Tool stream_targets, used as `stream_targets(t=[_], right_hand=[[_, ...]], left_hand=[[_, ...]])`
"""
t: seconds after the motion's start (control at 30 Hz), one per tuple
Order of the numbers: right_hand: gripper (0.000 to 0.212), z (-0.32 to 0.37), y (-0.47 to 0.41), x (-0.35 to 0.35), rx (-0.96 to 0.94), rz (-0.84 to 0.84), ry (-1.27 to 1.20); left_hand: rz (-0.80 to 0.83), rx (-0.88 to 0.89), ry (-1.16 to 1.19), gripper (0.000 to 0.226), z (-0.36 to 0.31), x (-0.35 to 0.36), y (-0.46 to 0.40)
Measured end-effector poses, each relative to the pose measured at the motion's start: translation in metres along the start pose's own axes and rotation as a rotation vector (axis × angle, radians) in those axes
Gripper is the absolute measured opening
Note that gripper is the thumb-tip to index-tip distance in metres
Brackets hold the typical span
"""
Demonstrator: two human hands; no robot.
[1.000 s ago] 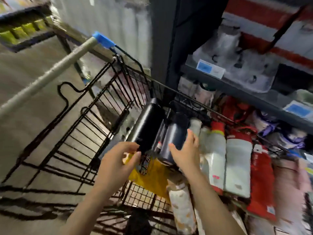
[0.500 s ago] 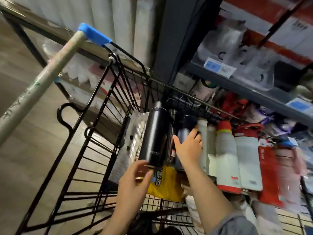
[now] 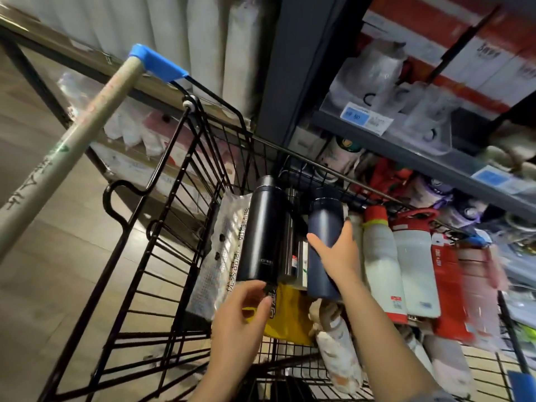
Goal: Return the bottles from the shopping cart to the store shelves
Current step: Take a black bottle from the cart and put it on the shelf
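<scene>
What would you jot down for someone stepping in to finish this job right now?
Left hand: gripping the base of the tall black metal flask.
Right hand: wrapped round the dark navy metal bottle.
Both bottles are above the black wire shopping cart.
Done: nothing visibly shelved yet.
Left: shelve these two, then the white plastic bottles with red caps lying in the cart.

The cart point(image 3: 162, 227) was black wire, its handle point(image 3: 66, 152) beige with a blue end cap point(image 3: 156, 62). One flask point(image 3: 262, 230) was glossy black, another point(image 3: 323, 245) navy — beside white bottles point(image 3: 380, 262) with red caps. A yellow packet point(image 3: 290, 314) lay beneath.
</scene>
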State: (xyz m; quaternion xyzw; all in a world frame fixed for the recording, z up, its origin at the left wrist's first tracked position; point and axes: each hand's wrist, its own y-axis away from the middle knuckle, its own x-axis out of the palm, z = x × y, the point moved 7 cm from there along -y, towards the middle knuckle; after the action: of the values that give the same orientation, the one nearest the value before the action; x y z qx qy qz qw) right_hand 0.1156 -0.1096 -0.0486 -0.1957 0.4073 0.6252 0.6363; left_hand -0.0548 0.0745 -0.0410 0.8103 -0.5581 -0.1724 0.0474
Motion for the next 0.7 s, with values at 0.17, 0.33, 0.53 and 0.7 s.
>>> stream_targets(t=[0.17,0.33,0.53,0.7], right_hand=[[0.088,-0.019,0.04,-0.047,-0.02,0.004,-0.379],[0.089,-0.038,0.077,-0.069,-0.018,0.046,-0.517],[0.099,-0.054,0.109,-0.075,-0.024,0.083,-0.47],[0.101,-0.059,0.113,-0.072,-0.008,0.092,-0.449]], left_hand=[[-0.113,0.049,-0.006,0.025,-0.042,-0.005,-0.029],[-0.053,-0.009,-0.215,0.078,-0.028,-0.002,-0.105],[0.169,-0.211,0.033,0.092,0.003,0.03,-0.124],[0.084,-0.209,-0.03,0.102,0.013,0.03,-0.126]])
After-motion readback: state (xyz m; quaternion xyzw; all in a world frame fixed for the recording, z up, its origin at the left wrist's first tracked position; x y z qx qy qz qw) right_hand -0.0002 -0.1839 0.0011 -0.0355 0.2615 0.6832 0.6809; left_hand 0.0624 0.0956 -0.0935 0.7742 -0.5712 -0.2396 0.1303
